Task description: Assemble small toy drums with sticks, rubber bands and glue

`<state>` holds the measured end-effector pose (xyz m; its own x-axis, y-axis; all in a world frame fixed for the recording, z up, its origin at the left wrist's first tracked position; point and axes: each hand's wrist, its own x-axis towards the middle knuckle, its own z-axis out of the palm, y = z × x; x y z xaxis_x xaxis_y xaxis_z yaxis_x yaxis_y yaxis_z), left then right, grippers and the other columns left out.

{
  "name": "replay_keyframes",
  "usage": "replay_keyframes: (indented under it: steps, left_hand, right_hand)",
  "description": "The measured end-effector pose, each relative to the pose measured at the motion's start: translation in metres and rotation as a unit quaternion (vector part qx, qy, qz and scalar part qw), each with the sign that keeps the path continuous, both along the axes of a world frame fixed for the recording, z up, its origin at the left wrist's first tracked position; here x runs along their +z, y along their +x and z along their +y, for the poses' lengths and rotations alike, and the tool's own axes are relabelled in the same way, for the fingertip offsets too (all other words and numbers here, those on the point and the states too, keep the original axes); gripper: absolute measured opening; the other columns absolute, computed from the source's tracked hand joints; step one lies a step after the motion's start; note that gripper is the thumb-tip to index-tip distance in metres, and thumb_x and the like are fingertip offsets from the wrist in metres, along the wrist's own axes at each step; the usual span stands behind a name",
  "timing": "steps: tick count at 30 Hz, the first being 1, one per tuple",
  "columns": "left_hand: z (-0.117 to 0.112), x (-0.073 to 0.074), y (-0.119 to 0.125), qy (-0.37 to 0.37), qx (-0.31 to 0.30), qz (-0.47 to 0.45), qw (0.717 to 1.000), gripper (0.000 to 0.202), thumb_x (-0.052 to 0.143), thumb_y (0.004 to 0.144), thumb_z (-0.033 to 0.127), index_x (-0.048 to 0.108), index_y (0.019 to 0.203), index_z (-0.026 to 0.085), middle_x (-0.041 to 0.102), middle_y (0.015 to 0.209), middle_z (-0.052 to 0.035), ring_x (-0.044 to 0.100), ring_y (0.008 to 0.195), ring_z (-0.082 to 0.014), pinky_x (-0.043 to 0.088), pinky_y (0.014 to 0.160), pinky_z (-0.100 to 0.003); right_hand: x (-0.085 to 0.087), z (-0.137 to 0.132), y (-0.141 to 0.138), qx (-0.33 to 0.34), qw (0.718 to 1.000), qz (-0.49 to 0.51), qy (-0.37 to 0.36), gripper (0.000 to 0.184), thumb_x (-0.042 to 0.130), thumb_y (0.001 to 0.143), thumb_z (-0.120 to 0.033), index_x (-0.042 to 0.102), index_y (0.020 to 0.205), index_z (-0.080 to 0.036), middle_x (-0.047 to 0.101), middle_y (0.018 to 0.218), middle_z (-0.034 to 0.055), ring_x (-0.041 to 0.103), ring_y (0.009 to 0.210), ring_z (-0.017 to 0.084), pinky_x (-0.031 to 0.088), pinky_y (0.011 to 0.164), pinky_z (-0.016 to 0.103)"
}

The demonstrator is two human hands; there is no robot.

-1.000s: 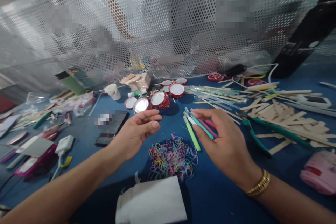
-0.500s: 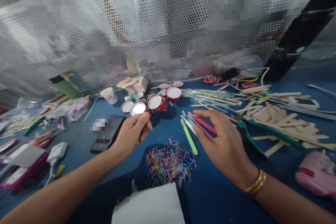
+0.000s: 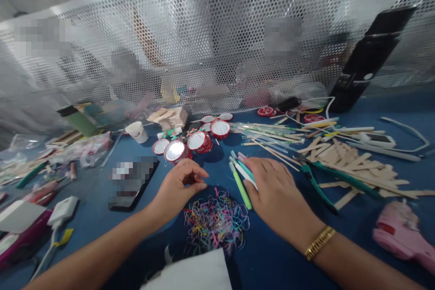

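My right hand [image 3: 278, 192] lies over a small bunch of slim coloured pens, its fingers stretched over them and its thumb beside a white pen [image 3: 243, 172]. A light green pen [image 3: 242, 188] sticks out to the left of the thumb. The other pens are partly hidden under the palm. My left hand [image 3: 178, 186] hovers above the table with thumb and forefinger apart and nothing visible between them. Below and between the hands is a tangled heap of small coloured rubber bands [image 3: 217, 222]. Miniature red-and-white drums [image 3: 200, 141] stand just beyond my left hand.
Wooden craft sticks [image 3: 360, 163] and green-handled pliers [image 3: 316, 181] lie to the right, near a pink glue gun [image 3: 397, 231]. A phone [image 3: 136, 186] and a paper cup [image 3: 137, 132] are on the left. White paper [image 3: 193, 274] lies in front; a perforated metal screen [image 3: 190, 31] rises behind.
My right hand has lowered and flattened over the pens, covering more of them. My left hand has uncurled, its thumb and forefinger parting, and come nearer the rubber bands. The view has shifted slightly.
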<state>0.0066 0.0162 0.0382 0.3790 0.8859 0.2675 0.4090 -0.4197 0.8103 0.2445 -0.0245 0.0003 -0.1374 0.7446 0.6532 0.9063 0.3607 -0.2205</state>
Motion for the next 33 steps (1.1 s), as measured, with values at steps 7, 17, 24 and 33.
replay_keyframes:
  steps: [7,17,24,33]
  left_hand:
    - [0.007,-0.007,-0.004,0.025,0.025,0.045,0.998,0.004,0.069,0.079,0.021,0.071,0.082,0.020,0.060,0.086,-0.0016,0.057,0.080,-0.0141,0.046,0.070,-0.028]
    - [0.010,-0.010,-0.002,0.040,0.005,0.074,0.996,0.012,0.064,0.088,0.027,0.071,0.082,0.019,0.069,0.086,-0.0031,0.064,0.081,-0.0148,0.051,0.076,-0.030]
    - [0.036,0.000,0.027,0.154,-0.065,0.201,0.965,0.024,0.055,0.092,0.015,0.069,0.111,0.022,0.071,0.116,-0.0055,0.063,0.111,-0.0191,0.049,0.102,-0.041]
    - [0.098,-0.018,0.068,0.192,-0.060,0.325,0.924,0.038,0.052,0.090,0.010,0.062,0.127,0.012,0.067,0.131,-0.0114,0.060,0.123,-0.0244,0.044,0.108,-0.044]
  right_hand:
    - [0.005,0.001,0.009,-0.061,0.989,-0.117,-0.073,0.043,0.046,0.089,-0.020,0.057,0.128,-0.006,0.070,0.089,0.0154,0.063,0.080,0.025,0.045,0.073,0.038]
    - [0.009,0.002,0.011,-0.055,0.985,-0.127,-0.099,0.044,0.047,0.091,-0.022,0.054,0.131,-0.008,0.069,0.101,0.0162,0.062,0.089,0.028,0.045,0.078,0.040]
    - [0.046,-0.007,0.021,-0.122,0.939,-0.200,-0.250,0.019,0.051,0.091,-0.024,0.067,0.081,-0.018,0.070,0.077,0.0111,0.068,0.078,0.028,0.042,0.064,0.035]
    - [0.042,-0.010,0.016,-0.091,0.923,-0.208,-0.309,0.010,0.059,0.086,-0.019,0.067,0.092,-0.019,0.072,0.080,0.0104,0.070,0.079,0.027,0.042,0.061,0.031]
